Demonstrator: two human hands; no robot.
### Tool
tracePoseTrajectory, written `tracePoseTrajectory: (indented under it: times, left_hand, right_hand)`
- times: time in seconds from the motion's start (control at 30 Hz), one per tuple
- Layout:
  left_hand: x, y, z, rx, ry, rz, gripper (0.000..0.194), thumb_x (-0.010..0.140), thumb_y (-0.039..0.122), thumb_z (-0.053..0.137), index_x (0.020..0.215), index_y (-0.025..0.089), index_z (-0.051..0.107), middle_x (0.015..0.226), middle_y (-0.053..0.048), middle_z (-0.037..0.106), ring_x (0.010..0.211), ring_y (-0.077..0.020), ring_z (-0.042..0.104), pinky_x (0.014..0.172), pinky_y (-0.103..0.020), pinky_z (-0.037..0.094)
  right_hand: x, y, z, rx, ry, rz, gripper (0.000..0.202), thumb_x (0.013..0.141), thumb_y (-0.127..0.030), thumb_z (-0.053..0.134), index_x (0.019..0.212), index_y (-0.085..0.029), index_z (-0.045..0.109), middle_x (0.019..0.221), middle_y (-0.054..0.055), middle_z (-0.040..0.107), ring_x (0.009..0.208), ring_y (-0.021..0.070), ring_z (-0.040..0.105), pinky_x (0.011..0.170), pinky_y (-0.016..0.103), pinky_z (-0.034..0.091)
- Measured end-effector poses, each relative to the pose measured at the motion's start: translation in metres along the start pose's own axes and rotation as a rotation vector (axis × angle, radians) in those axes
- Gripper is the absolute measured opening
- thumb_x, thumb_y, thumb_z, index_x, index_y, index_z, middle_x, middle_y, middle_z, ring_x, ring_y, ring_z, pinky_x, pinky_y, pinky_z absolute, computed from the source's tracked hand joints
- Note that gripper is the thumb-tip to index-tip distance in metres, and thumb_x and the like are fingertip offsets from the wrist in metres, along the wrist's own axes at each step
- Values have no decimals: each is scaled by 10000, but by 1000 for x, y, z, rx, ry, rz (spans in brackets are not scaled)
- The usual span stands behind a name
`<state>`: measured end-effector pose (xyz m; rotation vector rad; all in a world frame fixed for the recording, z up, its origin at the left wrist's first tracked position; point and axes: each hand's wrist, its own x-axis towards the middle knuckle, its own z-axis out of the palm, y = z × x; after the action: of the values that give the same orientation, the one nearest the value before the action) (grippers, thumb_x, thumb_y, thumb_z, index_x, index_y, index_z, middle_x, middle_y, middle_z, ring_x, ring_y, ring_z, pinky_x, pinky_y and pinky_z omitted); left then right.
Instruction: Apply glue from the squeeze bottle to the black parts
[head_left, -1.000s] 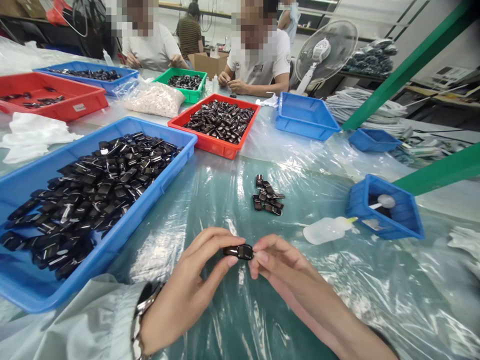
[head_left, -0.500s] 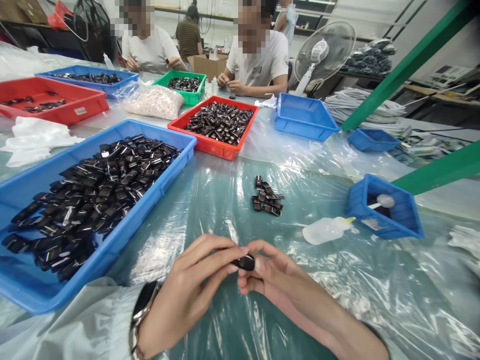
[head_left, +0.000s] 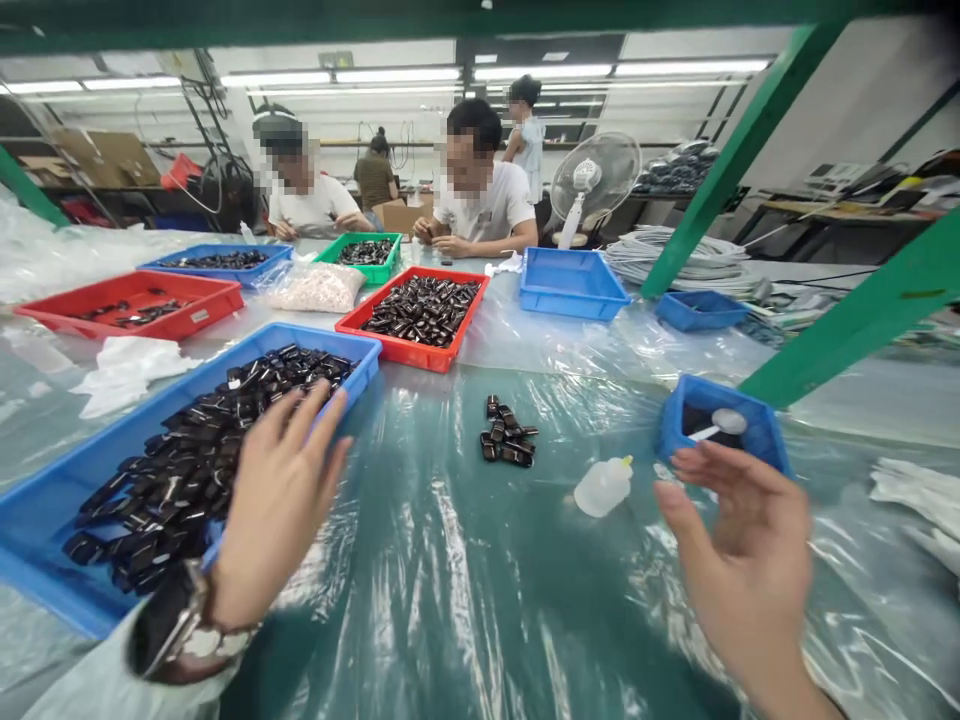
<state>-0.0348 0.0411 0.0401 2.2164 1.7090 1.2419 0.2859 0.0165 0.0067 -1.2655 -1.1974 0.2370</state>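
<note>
Reaching out at the lower left of the frame, the left hand point(head_left: 274, 505) has its fingers spread and loose, empty, hovering over the near edge of the big blue tray point(head_left: 45, 505) heaped with small black parts point(head_left: 202, 450). A wristwatch point(head_left: 176, 640) sits on that wrist, right at the bottom edge. Over at the lower right, the right hand point(head_left: 742, 560) is raised off the table with fingers half curled and open, gripping nothing, its fingertips just beside the small blue bin point(head_left: 750, 440) that holds a white round-headed tool point(head_left: 724, 422).

Between the two hands, on the clear plastic sheet point(head_left: 465, 600) covering the table, lies a small white squeeze bottle point(head_left: 602, 486) on its side, yellow tip pointing toward the bin. Just beyond it, centre frame, a little cluster of black parts point(head_left: 506, 440) rests loose on the sheet.

Further back now: a red tray point(head_left: 379, 345) full of the same dark pieces, an unfilled-looking blue tray point(head_left: 574, 290) to its right, a bag of pale bits point(head_left: 311, 288) to its left. At the far upper left, another red tray point(head_left: 131, 305), a blue one and a green tray point(head_left: 364, 252). Two seated people work at the table's far end, and a white fan point(head_left: 592, 180) stands behind them.
</note>
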Motion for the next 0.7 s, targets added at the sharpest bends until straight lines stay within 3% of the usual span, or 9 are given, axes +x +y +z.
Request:
tracePoseTrajectory:
  times: [0.07, 0.13, 0.23, 0.33, 0.47, 0.7]
  left_hand:
    - [1, 4, 27, 54, -179, 48, 343, 904, 282, 504, 1229, 182, 546, 1276, -123, 557, 1217, -348, 424, 1036, -569, 275]
    - [3, 13, 59, 55, -271, 71, 296, 908, 290, 508, 1162, 157, 583, 1138, -123, 629, 1072, -309, 539, 954, -514, 393]
    - [13, 27, 104, 34, -317, 51, 258, 914, 286, 531, 1102, 119, 590, 1076, -116, 622, 1023, -269, 566, 907, -475, 439]
    - [24, 35, 133, -24, -332, 20, 234, 892, 310, 587, 1041, 130, 599, 1083, -80, 604, 1027, -246, 568, 909, -476, 436]
    - [23, 38, 140, -193, -366, -19, 210, 898, 290, 581, 1040, 136, 592, 1056, -69, 614, 1004, -233, 581, 893, -457, 452]
    - [-1, 32, 109, -474, -498, -181, 205, 946, 259, 427, 1114, 165, 497, 863, -31, 620, 828, -178, 602, 776, -319, 478]
  right_hand:
    - [5, 20, -2, -8, -76, 86, 496, 740, -423, 680, 1143, -249, 450, 1124, 104, 550, 1032, 287, 543, 941, 531, 389]
    - [4, 34, 2, 3, -196, 156, 558, 728, -469, 672, 1160, -226, 417, 1175, 146, 572, 1051, 304, 572, 902, 536, 437]
    - [-3, 41, 7, 13, -373, 227, 498, 769, -468, 642, 1138, -224, 411, 1198, 159, 611, 1030, 283, 617, 848, 478, 500]
    - [-7, 38, 7, 4, -488, 251, 335, 829, -443, 594, 1043, -226, 456, 1129, 138, 667, 996, 263, 639, 819, 428, 519]
    - [-7, 35, 5, -19, -534, 257, 309, 837, -451, 581, 1008, -217, 474, 1118, 136, 670, 991, 261, 636, 843, 411, 502]
    - [-4, 34, 5, -55, -549, 298, 362, 789, -515, 592, 995, -229, 507, 1055, 111, 690, 941, 292, 644, 738, 391, 511]
